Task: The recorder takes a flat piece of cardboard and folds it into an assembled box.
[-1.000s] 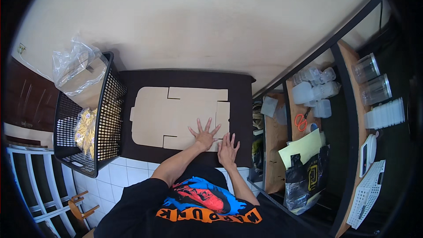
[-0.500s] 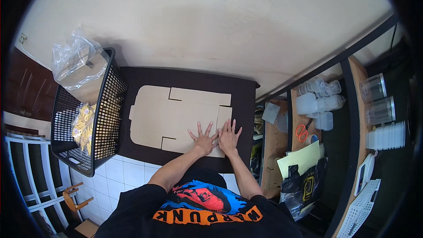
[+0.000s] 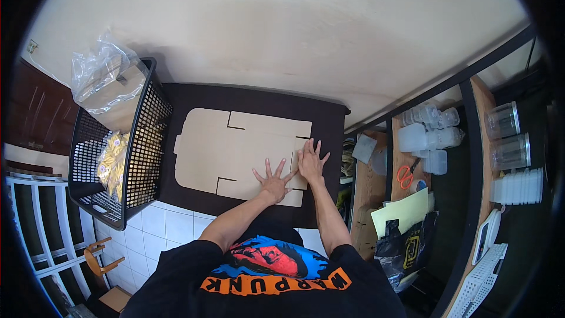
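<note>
A black basket at the table's left edge holds yellow packets and a clear bag. Past the right edge, a shelf carries plastic tubs toward its far end, then orange scissors and tape; a black bag with yellow paper is nearer. On the rightmost shelf, two jars stand farthest, a white basket nearest.
</note>
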{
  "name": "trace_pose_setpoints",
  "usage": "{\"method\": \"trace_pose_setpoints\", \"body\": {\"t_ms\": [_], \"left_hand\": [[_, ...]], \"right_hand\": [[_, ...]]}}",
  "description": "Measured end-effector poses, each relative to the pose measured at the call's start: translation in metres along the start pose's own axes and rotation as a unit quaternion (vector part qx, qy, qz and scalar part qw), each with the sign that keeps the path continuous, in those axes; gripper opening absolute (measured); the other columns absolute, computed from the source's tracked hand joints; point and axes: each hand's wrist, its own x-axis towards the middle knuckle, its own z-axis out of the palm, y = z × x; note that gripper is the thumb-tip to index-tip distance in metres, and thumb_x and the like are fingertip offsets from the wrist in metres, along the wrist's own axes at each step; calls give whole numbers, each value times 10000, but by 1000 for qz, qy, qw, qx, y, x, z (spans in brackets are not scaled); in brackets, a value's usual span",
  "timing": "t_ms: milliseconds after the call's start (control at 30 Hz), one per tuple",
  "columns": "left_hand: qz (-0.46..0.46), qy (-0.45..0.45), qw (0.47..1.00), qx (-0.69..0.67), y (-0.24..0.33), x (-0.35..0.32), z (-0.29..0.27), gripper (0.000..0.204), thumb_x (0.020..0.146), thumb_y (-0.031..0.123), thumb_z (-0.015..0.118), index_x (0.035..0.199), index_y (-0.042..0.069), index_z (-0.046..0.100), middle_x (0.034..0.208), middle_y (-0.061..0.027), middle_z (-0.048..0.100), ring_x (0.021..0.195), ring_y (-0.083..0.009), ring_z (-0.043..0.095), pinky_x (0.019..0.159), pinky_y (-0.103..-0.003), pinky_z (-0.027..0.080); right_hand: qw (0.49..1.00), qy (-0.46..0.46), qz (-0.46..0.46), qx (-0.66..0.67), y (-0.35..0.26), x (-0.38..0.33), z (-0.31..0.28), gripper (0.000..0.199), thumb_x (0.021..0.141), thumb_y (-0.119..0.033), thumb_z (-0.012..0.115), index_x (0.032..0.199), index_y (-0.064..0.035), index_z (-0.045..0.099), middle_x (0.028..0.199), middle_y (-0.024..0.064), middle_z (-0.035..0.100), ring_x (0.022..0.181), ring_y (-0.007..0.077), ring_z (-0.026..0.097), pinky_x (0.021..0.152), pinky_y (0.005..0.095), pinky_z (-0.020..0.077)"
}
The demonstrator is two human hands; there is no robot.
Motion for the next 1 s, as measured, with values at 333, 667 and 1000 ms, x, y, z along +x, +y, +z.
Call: {"method": "trace_pose_setpoints", "body": {"t_ms": [333, 667, 1000], "left_hand": [[-10, 14, 1000, 10, 10, 9, 8, 809, 939, 604, 580, 1593, 517, 112, 1709, -6, -158, 1465, -571, -238, 935, -947, 21], [-13, -2, 1000, 9, 24, -8, 13, 866, 917, 638, 588, 1594, 520, 61, 1704, -84, -166, 1452, -616, -204, 922, -953, 38], [-27, 10, 1000, 11, 28, 11, 2, 838, 928, 605, 599, 1599, 500, 109, 1702, -67, -178, 1451, -614, -209, 920, -955, 28]], "right_hand": [[997, 17, -30, -71, 7, -104, 17, 578, 1061, -340, 375, 1524, 5, 391, 1635, 155, 326, 1533, 397, 223, 1113, 801, 100], [999, -3, -11, -44, 1, -190, 27, 565, 1067, -332, 366, 1500, 27, 425, 1606, 150, 382, 1535, 409, 207, 1106, 811, 53], [993, 37, -37, -108, 14, -22, -3, 544, 1037, -286, 408, 1465, 47, 455, 1588, 177, 399, 1528, 416, 220, 1092, 833, 52]]}}
